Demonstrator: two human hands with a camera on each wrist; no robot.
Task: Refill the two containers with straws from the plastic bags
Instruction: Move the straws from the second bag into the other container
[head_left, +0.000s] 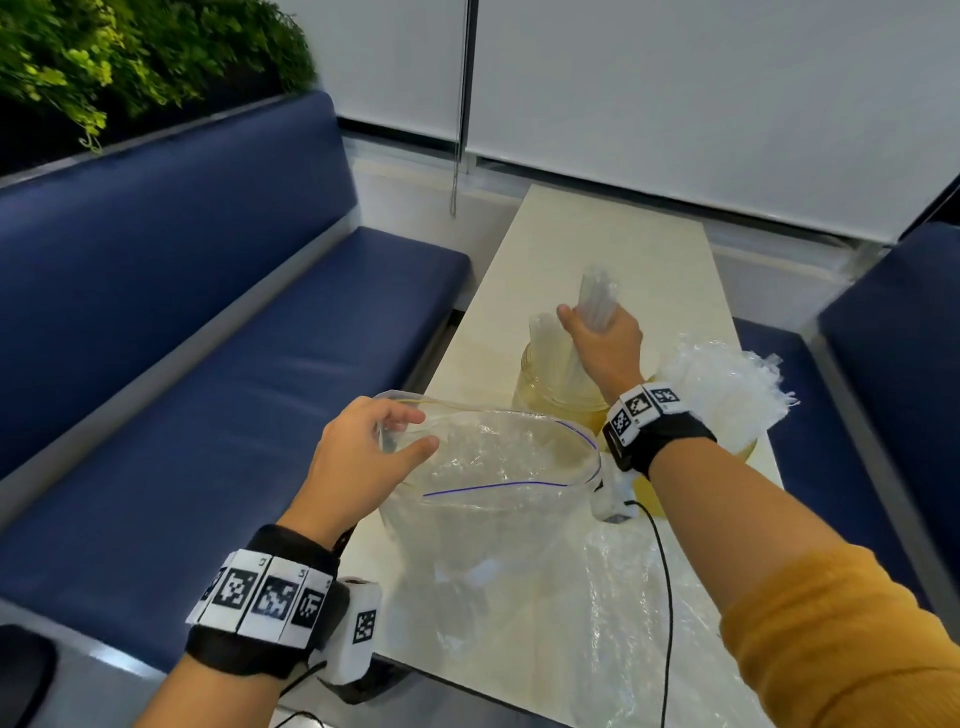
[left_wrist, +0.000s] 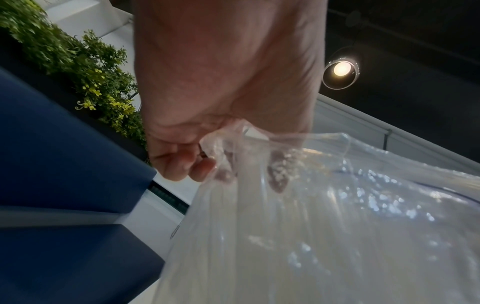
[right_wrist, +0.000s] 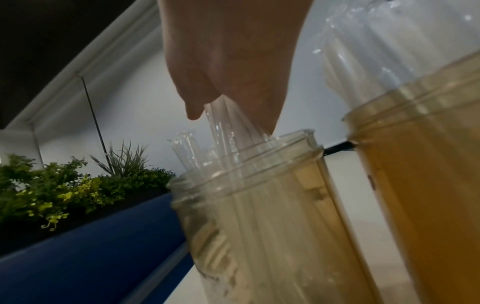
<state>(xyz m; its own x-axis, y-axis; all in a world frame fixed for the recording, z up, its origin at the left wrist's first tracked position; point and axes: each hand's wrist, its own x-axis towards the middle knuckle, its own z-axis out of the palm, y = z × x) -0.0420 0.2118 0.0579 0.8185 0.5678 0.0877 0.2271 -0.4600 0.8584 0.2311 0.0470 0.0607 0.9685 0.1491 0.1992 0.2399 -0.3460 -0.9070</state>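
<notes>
My right hand (head_left: 597, 332) (right_wrist: 228, 86) grips a bundle of clear straws (head_left: 597, 299) (right_wrist: 226, 121), their lower ends inside the left clear container (head_left: 550, 379) (right_wrist: 259, 216), which holds several straws. A second, amber container (right_wrist: 420, 174) (head_left: 748, 449) stands to its right, packed with straws (head_left: 722, 384). My left hand (head_left: 363, 457) (left_wrist: 207, 127) pinches the rim of an open clear zip bag (head_left: 498, 467) (left_wrist: 324, 226) near the table's left edge, holding its mouth wide.
The cream table (head_left: 587, 249) runs away from me between two blue benches (head_left: 208, 364) (head_left: 893, 338). More crumpled clear plastic (head_left: 623, 623) lies on the near end of the table. Plants (head_left: 130, 57) sit behind the left bench.
</notes>
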